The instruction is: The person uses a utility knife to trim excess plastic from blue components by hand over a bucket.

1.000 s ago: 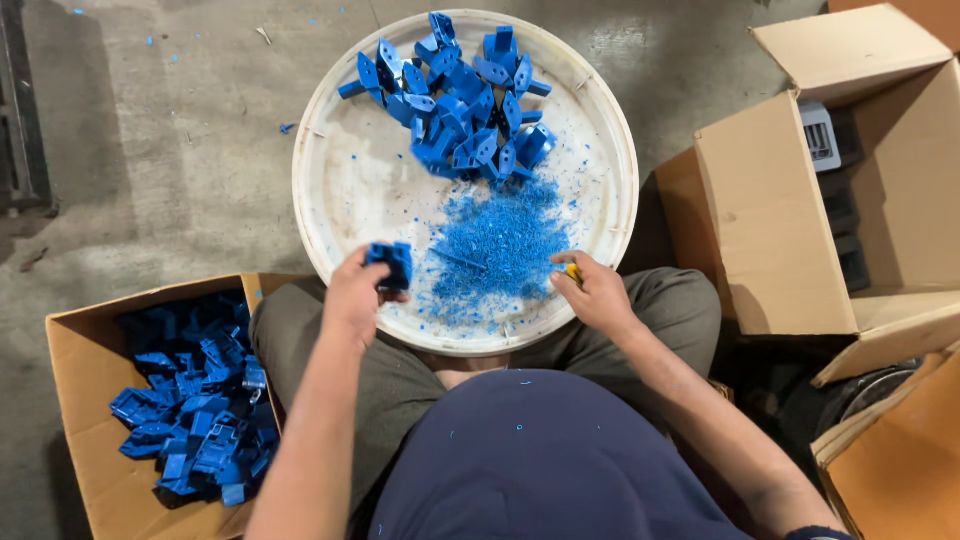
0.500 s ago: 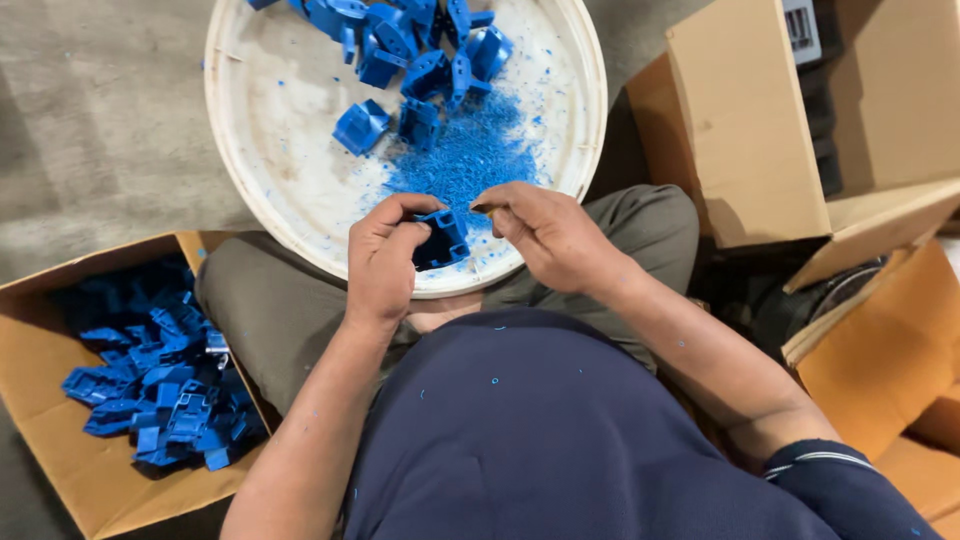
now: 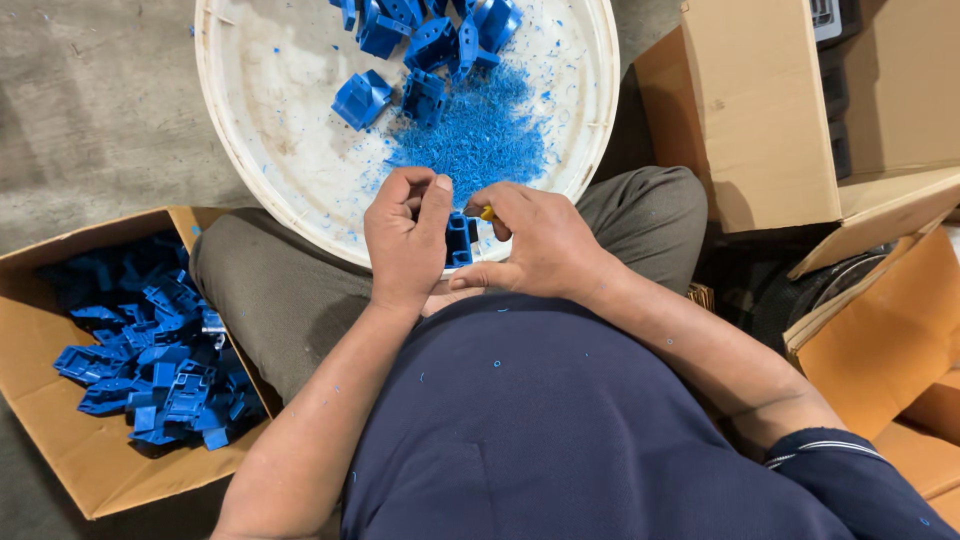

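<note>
Together, both hands grip one blue plastic part (image 3: 459, 240) over the white round tray (image 3: 262, 150). Left hand (image 3: 405, 240) pinches its side; right hand (image 3: 535, 245) holds a small yellow-tipped tool (image 3: 486, 212) against it.

There is just the one view, from a camera on the person's head, looking almost straight down over the chest and lap. It sits close: the left hand (image 3: 405, 235) and right hand (image 3: 530, 245) fill the middle, the white tray (image 3: 260, 180) is cut off at the top, and the box of blue parts (image 3: 60, 440) lies at the left edge. The floor seems to be concrete
</note>
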